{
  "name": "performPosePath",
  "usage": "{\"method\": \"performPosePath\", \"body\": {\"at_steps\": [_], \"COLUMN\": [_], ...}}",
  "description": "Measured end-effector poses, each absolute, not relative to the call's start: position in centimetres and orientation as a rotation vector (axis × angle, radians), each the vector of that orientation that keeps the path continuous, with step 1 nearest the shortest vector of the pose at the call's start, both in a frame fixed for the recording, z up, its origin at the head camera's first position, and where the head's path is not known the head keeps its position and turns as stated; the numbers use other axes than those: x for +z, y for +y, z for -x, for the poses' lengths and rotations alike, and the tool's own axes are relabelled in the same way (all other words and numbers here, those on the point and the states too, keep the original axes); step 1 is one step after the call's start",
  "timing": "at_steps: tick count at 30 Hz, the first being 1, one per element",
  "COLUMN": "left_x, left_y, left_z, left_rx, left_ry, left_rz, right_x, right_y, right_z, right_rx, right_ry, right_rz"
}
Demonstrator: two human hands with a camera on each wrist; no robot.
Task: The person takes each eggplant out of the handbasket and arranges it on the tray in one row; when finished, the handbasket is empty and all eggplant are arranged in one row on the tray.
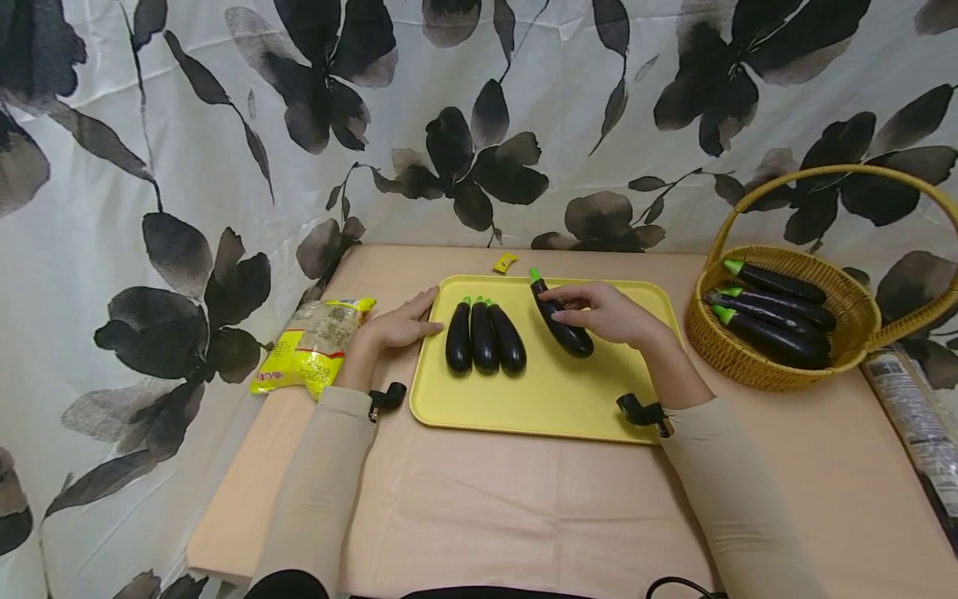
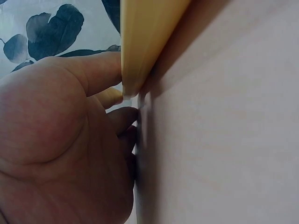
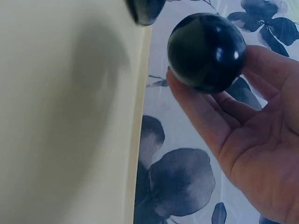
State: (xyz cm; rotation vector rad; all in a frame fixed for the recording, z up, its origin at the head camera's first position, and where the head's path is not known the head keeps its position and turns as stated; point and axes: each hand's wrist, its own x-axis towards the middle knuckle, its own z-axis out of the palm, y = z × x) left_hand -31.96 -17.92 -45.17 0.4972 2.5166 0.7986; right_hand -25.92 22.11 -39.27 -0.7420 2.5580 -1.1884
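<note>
A glossy dark eggplant [image 1: 559, 320] with a green stem is held by my right hand [image 1: 599, 312] over the right half of the yellow tray [image 1: 479, 408]. In the right wrist view, the round end of that eggplant [image 3: 207, 53] sits between the thumb and fingers, apart from the tray surface [image 3: 70, 140]. Three more eggplants [image 1: 484, 337] lie side by side on the tray's left half. My left hand [image 1: 400, 324] rests at the left edge of the tray, fingers extended. The left wrist view has its thumb touching the tray rim [image 2: 145, 37] and the other fingertips low by the table.
To the right stands a wicker basket [image 1: 756, 374] with a tall handle, holding several eggplants [image 1: 778, 316]. A yellow plastic bag [image 1: 314, 345] lies left of the tray. Behind the tray is a small yellow packet [image 1: 505, 263]. A wrapped roll [image 1: 916, 424] lies at the table's right edge.
</note>
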Motion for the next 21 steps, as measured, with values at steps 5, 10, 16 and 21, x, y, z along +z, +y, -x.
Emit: {"method": "performPosePath", "body": {"at_steps": [5, 10, 16, 21], "left_x": [-44.9, -44.5, -44.2, -44.3], "left_y": [-17.7, -17.6, -17.5, -17.5], "left_z": [31.7, 31.4, 31.2, 31.2], "left_rx": [0.805, 0.816, 0.815, 0.815], "left_ry": [2.523, 2.527, 2.525, 2.524], "left_rz": [-0.512, -0.514, -0.504, -0.505], "right_x": [-39.5, -40.3, -40.8, -41.1], "right_y": [21.1, 20.2, 19.9, 19.5], "right_z": [26.1, 26.2, 26.3, 26.2], "right_rx": [-1.178, -1.133, -1.06, -1.028], "right_ry": [2.526, 2.511, 2.518, 2.526], "right_rz": [0.746, 0.746, 0.727, 0.729]}}
